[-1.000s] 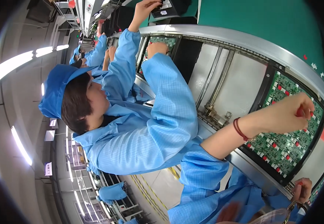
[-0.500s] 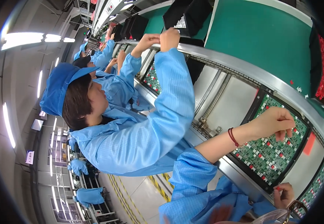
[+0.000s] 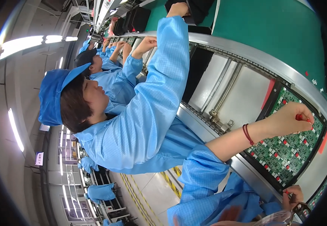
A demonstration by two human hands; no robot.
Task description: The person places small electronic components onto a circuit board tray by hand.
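Green surface (image 3: 269, 41) along the far side of a conveyor (image 3: 252, 96). The worker's left hand (image 3: 289, 119) pinches a red component (image 3: 298, 117) between its fingers above a circuit board (image 3: 289, 147); the right hand (image 3: 294, 193) grips a red piece (image 3: 286, 191) beside its near edge.

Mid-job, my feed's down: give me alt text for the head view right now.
The left hand pinches a red part over a green board in a black frame. The right hand, at lower right, holds a second red part near the frame's lower corner. Further left, a co-worker in a blue cap reaches to a black bin.
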